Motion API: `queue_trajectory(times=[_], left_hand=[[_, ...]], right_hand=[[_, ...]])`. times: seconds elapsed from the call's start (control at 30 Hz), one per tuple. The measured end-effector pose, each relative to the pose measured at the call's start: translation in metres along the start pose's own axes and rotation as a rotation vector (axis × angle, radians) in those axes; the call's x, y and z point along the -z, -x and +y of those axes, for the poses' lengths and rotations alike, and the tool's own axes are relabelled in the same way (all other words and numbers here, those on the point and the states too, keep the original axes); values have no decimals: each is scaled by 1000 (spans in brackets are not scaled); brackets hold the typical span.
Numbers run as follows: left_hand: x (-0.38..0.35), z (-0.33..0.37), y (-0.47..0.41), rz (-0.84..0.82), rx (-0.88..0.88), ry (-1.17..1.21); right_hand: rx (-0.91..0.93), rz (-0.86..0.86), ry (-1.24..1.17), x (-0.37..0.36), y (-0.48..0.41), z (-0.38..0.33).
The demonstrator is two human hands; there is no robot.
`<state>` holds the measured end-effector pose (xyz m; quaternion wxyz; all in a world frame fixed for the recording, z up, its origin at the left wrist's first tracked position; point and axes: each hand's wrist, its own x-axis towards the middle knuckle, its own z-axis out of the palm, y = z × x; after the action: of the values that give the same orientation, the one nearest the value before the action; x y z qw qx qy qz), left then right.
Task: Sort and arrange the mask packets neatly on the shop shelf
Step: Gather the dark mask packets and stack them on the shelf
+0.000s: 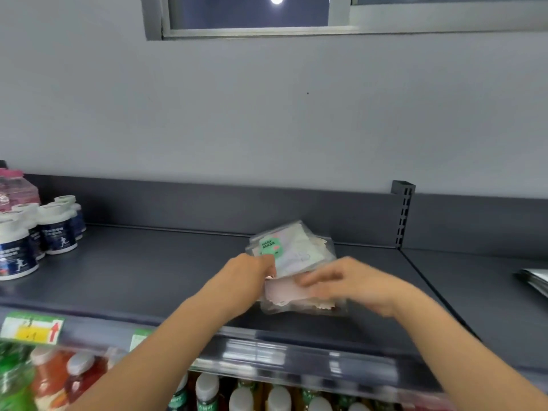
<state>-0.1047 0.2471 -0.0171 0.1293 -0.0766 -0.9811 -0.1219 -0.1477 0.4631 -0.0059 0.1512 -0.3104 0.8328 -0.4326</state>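
A loose pile of clear mask packets lies on the dark grey shelf point(148, 271). The top packet point(292, 247) has a green "FACE MASK" label and sits tilted toward the back. A pinkish packet point(281, 290) lies under it at the front. My left hand point(252, 272) pinches the near left edge of the labelled packet. My right hand point(353, 281) lies blurred over the pinkish packet with fingers stretched toward the left, touching it.
White-capped dark supplement bottles point(57, 229) stand at the shelf's left end, with a pink wrapped pack point(16, 188) behind them. A slotted upright point(401, 215) divides the shelf. Flat packets point(535, 280) lie at the far right. Drink bottles point(207, 393) fill the shelf below.
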Motion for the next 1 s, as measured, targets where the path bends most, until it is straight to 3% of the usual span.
queue_trajectory(times=[0.1, 0.2, 0.27, 0.4, 0.6, 0.83, 1.0], left_hand=[[0, -7, -1, -15, -28, 7], [-4, -11, -4, -40, -109, 13], [-5, -15, -4, -65, -140, 86], [-1, -21, -3, -159, -10, 512], [-12, -13, -9, -134, 391, 513], [-7, 0, -12, -148, 361, 1157], [-8, 14, -8, -83, 356, 1317]], right_hand=[[-38, 221, -498, 33, 14, 7], [-247, 501, -558, 41, 7, 20], [-394, 483, -536, 29, -2, 20], [-443, 432, -554, 7, -17, 8], [-479, 485, -318, -19, -31, 1], [-408, 511, -567, -22, -20, -1], [-286, 466, -697, -21, -15, 0]])
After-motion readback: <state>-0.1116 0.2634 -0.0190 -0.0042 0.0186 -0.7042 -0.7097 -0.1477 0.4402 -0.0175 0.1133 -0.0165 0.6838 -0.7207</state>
